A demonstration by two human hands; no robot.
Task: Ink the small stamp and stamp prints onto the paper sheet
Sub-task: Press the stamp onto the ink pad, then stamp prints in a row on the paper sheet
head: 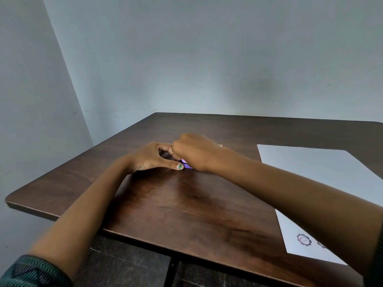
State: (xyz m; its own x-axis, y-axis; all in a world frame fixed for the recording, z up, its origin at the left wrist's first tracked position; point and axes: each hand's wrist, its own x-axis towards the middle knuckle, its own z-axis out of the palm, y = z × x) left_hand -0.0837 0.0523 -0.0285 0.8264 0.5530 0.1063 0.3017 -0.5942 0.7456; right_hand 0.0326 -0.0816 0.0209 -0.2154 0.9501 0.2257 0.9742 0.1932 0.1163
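Observation:
My two hands meet at the middle of the dark wooden table [186,204]. A purple ink pad [187,165] lies flat between them, and only a sliver of it shows. My left hand [154,157] holds the pad, thumb at its near edge and fingers curled over its far side. My right hand [196,151] is closed, knuckles up, and presses down on the pad. The small stamp inside it is almost wholly hidden. The white paper sheet [315,164] lies at the right, partly under my right forearm, with two dark flower-shaped prints [304,239] near its front corner.
A small tan edge [220,145] peeks out behind my right hand. The table's left edge [51,168] and front edge [145,240] are close by, with dark floor below. Pale walls stand behind the table.

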